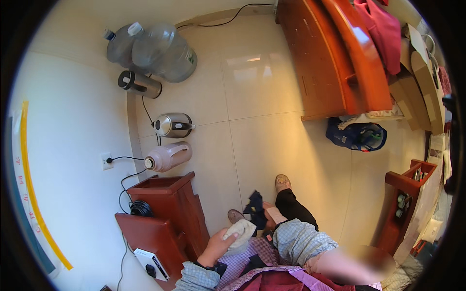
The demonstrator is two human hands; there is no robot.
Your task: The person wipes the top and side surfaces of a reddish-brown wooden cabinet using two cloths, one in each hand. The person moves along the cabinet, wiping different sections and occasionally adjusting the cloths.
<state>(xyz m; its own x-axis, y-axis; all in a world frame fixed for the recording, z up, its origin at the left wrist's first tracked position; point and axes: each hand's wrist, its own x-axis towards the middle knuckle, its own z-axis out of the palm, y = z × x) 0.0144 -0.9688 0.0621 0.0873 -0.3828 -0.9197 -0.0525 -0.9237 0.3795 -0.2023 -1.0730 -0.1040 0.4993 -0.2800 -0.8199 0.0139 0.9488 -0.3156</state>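
Observation:
My left hand [219, 244] grips a folded off-white cloth [241, 232], thumb on top, above my lap at the bottom centre. Beside it on the right, my right hand [269, 217] is closed on a dark navy cloth [255, 207] with small yellow marks, which hangs over the floor near my shoes. Part of the right hand's fingers is hidden. A checked apron [240, 258] covers my lap.
To the left stand a red wooden cabinet [164, 232], a pink thermos flask [169, 157], a steel electric kettle [174, 125], a steel flask [140, 84] and large water bottles [165, 52]. A red wooden desk [316, 54] and a blue bag [355, 136] are at the right.

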